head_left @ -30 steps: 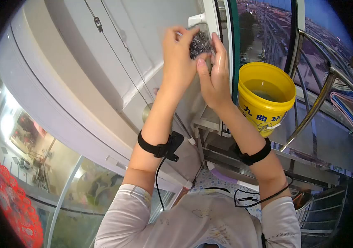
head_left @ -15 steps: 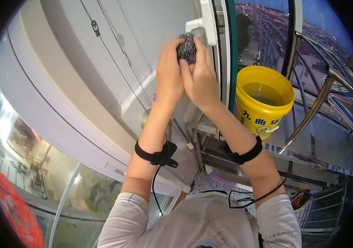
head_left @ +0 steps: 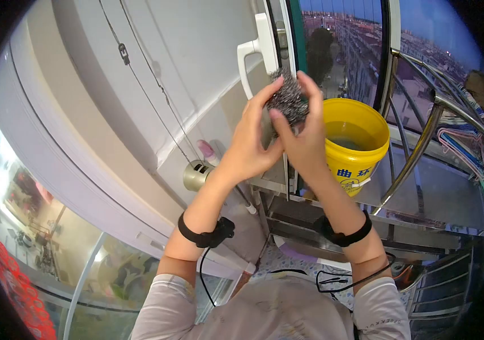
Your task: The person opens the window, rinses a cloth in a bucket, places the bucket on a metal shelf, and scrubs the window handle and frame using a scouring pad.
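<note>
Where wall (head_left: 196, 39) ends, left of yellow bucket (head_left: 363, 157), white window handle (head_left: 265, 42) sticks out. Left hand (head_left: 250, 141), left of bucket, curved, fingertip on dark scouring pad (head_left: 288, 101); its thumb contact, can't tell. Pad just up-left of bucket. Right hand (head_left: 308, 139) pinches pad, thumb against fingers. 2-handed hold probably keeps springy mesh bunched. Bucket likely sits close for easy reach. Bucket label: 曲 环 legible, forearm (head_left: 338, 198) blocks rest. Sleeve print (head_left: 388, 323), below bucket, too small. Hangers (head_left: 467, 150) right of bucket.
</note>
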A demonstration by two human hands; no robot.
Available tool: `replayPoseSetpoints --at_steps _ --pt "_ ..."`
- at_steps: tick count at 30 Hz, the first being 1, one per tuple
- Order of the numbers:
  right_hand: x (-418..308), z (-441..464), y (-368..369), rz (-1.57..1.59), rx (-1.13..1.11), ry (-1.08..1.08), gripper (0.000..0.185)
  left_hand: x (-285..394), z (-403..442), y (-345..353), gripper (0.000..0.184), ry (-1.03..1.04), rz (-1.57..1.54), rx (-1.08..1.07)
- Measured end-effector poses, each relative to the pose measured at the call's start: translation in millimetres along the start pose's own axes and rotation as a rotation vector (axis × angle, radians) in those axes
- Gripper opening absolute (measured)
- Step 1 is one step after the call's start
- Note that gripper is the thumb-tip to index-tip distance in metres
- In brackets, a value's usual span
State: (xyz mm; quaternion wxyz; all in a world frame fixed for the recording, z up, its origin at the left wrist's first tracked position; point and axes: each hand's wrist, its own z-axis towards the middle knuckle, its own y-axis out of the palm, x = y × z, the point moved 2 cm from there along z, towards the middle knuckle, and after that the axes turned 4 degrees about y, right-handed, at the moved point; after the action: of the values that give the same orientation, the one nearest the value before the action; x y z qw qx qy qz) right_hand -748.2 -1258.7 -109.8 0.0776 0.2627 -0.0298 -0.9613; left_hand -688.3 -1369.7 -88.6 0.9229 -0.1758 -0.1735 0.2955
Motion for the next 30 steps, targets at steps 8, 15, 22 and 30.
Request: replayPoseSetpoints --at_steps 8,15,22,30 --pt "-26.1 116.8 -26.5 -0.361 0.247 -0.549 0.036 -38.4 73.1 -36.8 0.038 0.089 0.310 0.301" --pt "-51.7 159.8 15.5 -0.583 0.281 -0.564 0.010 -92.4 116.8 -16.1 0.037 -0.215 -0.032 0.314" --pt "3.7 103.9 14.3 -0.800 0.314 -0.563 0.016 -102.3 109.1 -11.3 0.043 -0.279 -0.053 0.384" --pt "15.7 102.7 9.6 -0.779 0.307 -0.632 0.013 -101.6 108.3 -5.9 0.042 -0.256 -0.073 0.405"
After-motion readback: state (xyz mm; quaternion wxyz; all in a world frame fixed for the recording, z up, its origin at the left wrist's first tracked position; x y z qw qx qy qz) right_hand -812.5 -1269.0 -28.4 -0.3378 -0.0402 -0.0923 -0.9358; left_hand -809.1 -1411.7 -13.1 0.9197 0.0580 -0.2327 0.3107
